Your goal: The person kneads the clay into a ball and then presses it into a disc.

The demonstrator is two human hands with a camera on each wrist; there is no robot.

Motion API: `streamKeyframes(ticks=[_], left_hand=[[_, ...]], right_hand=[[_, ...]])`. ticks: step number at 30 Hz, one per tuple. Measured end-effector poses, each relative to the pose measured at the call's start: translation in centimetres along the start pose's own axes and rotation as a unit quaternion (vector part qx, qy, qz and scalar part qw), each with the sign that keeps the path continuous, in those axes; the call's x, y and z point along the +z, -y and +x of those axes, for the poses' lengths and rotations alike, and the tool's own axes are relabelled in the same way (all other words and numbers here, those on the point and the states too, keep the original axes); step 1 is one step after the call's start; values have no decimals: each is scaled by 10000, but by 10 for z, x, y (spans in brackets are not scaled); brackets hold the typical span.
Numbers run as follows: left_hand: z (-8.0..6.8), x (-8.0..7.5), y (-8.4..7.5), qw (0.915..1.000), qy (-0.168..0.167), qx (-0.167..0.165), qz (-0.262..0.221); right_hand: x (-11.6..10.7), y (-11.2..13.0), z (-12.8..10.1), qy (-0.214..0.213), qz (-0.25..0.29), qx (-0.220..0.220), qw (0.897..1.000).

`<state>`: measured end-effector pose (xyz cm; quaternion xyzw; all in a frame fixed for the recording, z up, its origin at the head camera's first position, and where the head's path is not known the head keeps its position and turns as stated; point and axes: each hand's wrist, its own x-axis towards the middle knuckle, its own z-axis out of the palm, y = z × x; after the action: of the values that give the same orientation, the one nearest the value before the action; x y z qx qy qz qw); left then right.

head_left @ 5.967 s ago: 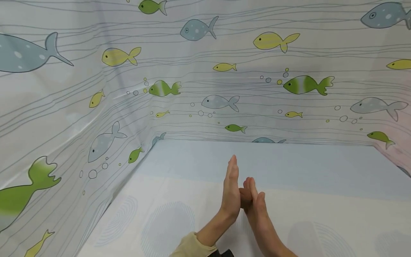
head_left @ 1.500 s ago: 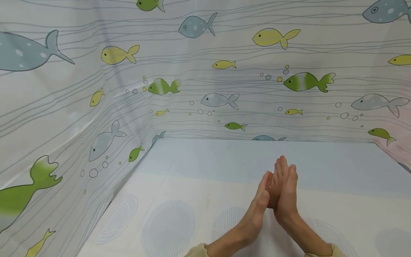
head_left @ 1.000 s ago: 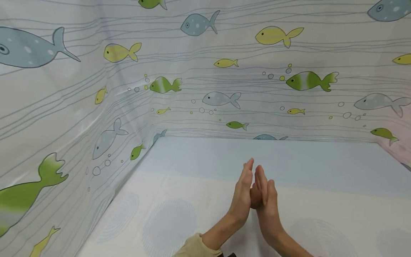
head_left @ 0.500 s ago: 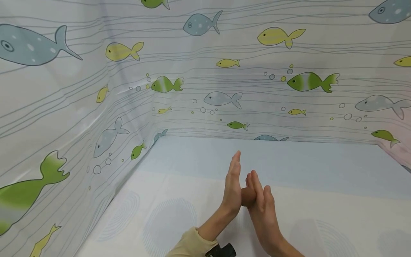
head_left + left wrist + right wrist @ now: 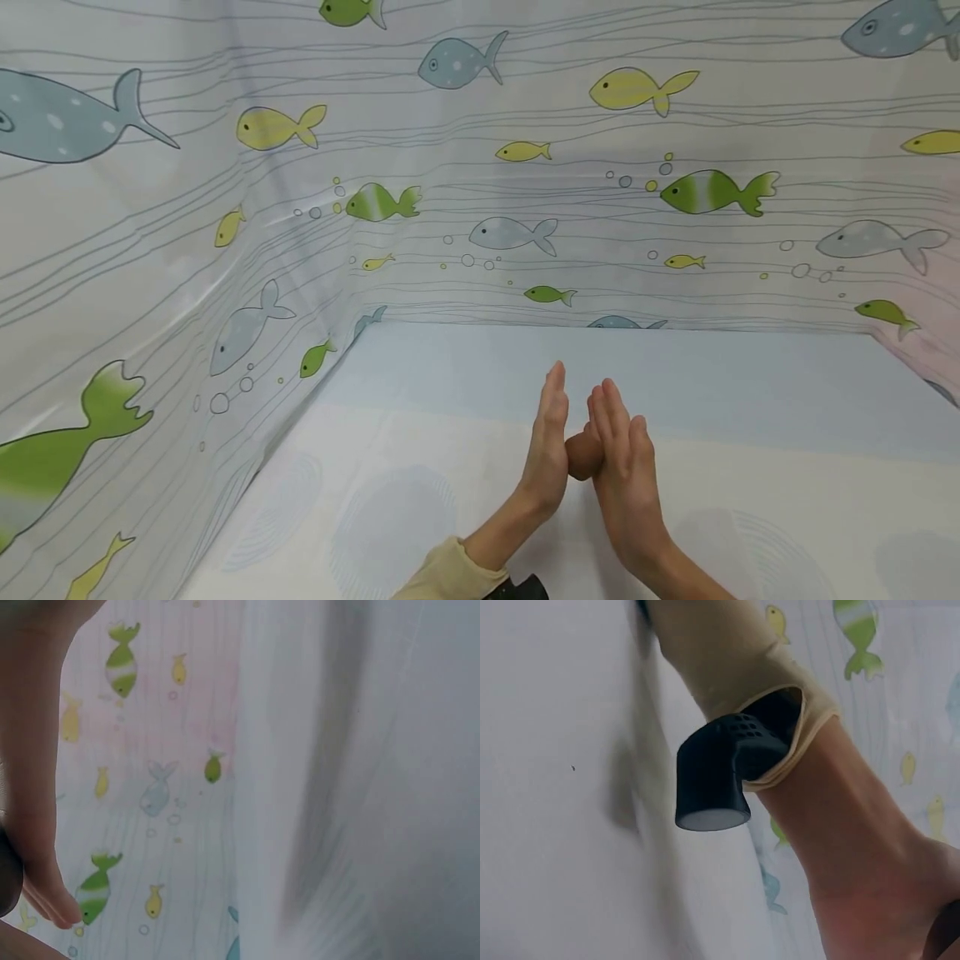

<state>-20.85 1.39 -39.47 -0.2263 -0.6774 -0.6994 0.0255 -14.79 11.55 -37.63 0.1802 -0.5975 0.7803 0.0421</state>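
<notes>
My left hand [image 5: 546, 442] and right hand [image 5: 626, 458] stand upright, palm to palm, fingers straight, above the table in the head view. A small brown lump [image 5: 583, 455] is pressed between the two palms, and only its near side shows. In the left wrist view the edge of a hand [image 5: 34, 787] fills the left side, with a dark bit of the lump [image 5: 7, 874] at the frame edge. The right wrist view shows the left forearm [image 5: 855, 847] in a beige sleeve, with a black wrist camera [image 5: 714, 784] on it.
The table [image 5: 390, 517] has a white and pale blue cover with faint circle prints. Curtains printed with fish [image 5: 525, 167] wall it in on the left, at the back and on the right.
The palms have kept sliding against each other with the lump between them. Since half a second ago the right hand has moved forward and the left hand slightly back.
</notes>
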Motion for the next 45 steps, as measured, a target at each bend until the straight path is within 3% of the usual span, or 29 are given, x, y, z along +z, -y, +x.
streamKeyframes(ticks=[10,15,23,29,37,45], left_hand=[[-15,16,1,9977,675,-26,-72],[-20,23,-3,9965,823,126,-11],[-26,27,-10,9943,1069,-19,-21],[-27,28,-16,9942,1060,68,138],[-23,27,-21,9957,883,135,255],[-12,20,-2,9987,451,25,220]], right_hand=[[-6,0,7,-588,25,-31,9983],[-14,0,12,-896,108,1,9959],[-27,-2,21,-1123,162,6,9935],[-34,-8,26,-1191,103,-101,9928],[-33,-14,25,-1223,-50,138,9924],[-14,-16,15,-748,-305,408,9959]])
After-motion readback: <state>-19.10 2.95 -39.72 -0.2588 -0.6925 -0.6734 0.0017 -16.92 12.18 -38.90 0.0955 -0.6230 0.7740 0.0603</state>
